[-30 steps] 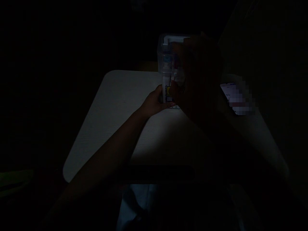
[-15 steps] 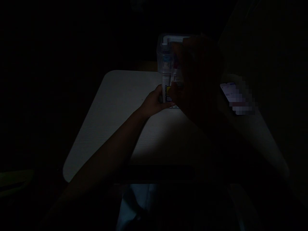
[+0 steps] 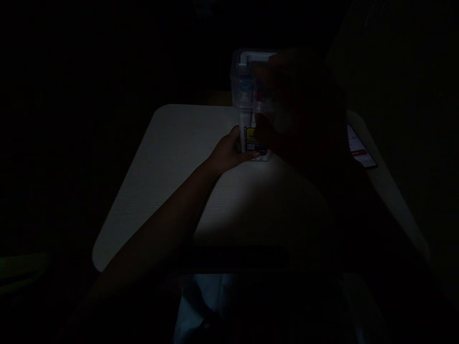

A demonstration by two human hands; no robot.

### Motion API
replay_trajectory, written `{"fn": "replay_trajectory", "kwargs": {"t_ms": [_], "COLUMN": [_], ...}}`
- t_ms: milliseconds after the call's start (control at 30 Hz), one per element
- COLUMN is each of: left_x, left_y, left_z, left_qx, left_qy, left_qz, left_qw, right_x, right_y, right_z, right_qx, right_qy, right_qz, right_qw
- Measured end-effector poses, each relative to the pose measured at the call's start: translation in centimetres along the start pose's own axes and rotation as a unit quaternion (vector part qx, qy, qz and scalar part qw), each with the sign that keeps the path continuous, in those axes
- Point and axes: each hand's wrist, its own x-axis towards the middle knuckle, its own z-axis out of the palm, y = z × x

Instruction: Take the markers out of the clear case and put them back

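Observation:
The scene is very dark. A clear plastic container (image 3: 244, 102) with a white handle on top stands at the far edge of the table, holding white and blue-capped items. A yellow and black label (image 3: 251, 136) shows low on its front. My left hand (image 3: 227, 152) is wrapped round the container's lower left side, thumb across the front. My right hand (image 3: 301, 107), deep in shadow, is in front of the container's right side, thumb and fingers spread apart in a C shape. Whether it touches the container I cannot tell.
A white table (image 3: 161, 157) with rounded corners lies before me. On its right side is a phone (image 3: 360, 150) with a lit screen, partly behind my right forearm. A green object (image 3: 23, 270) is at the lower left.
My right hand and forearm have shifted a little to the right, now covering part of the phone. The container has moved slightly left; my left hand keeps its hold.

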Motion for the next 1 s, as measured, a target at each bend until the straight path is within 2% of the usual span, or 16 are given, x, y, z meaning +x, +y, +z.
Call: {"fn": "replay_trajectory", "kwargs": {"t_ms": [100,433,567,700,867,1000], "left_x": [-0.1,-0.3,-0.2,-0.1,-0.2,-0.2], "left_y": [0.7,1.1,0.8,0.6,0.6,0.4], "left_z": [-0.2,-0.3,-0.3,-0.3,-0.3,-0.3], "left_qx": [0.009,0.008,0.004,0.008,0.003,0.004], "left_qy": [-0.004,-0.004,-0.003,-0.008,-0.009,-0.008], "left_qz": [-0.012,-0.017,-0.003,0.002,0.004,0.011], "left_qw": [1.0,1.0,1.0,1.0,1.0,1.0], "right_x": [0.1,0.0,0.1,0.2,0.2,0.3], "right_y": [0.1,2.4,4.1,5.0,4.7,4.3], "right_z": [0.0,2.5,3.3,4.0,4.2,3.8], "right_qx": [0.003,0.036,0.073,0.101,0.114,0.113], "right_qy": [-0.006,0.155,0.178,0.216,0.215,0.158], "right_qz": [0.011,-0.08,-0.149,-0.164,-0.151,-0.103], "right_qw": [1.0,0.984,0.97,0.957,0.958,0.975]}}
